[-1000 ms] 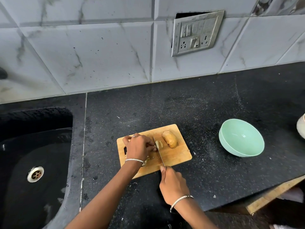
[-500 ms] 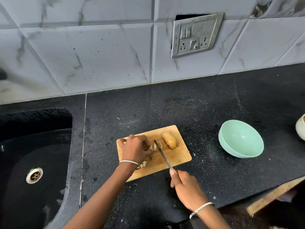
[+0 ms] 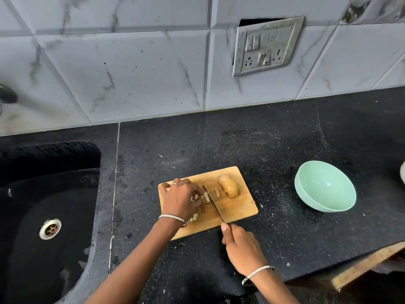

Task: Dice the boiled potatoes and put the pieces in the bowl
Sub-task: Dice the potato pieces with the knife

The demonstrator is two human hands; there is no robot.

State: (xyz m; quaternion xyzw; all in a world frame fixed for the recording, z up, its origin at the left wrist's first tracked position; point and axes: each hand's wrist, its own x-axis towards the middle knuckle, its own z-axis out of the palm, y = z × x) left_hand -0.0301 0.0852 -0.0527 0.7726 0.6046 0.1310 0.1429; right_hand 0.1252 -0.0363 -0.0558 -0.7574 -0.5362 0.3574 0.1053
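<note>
Potato prep on black counter (image 3: 274,139): cutting board (image 3: 238,209) centre, mint bowl (image 3: 324,187) well right. Left hand (image 3: 182,200) fingers curled onto cut pieces (image 3: 206,197); right hand (image 3: 241,246) clamped round knife (image 3: 215,205). Whole potato (image 3: 228,186) on board's far-right.

A broad stretch of black surface (image 3: 274,150) is lying open between the cutting board (image 3: 238,210) and the mint-green bowl (image 3: 324,187), giving a hand room to pass. A whole potato (image 3: 228,186) is sitting at the board's far right, just beside that route. The knife (image 3: 214,205), gripped by the right hand (image 3: 241,246), is slanting across the board's middle. The left hand (image 3: 182,198), fingers bent over cut potato pieces (image 3: 206,197), is covering the board's left part. The sink (image 3: 43,194) is dropping away at left, and the tiled wall (image 3: 131,73) is closing off the back.
</note>
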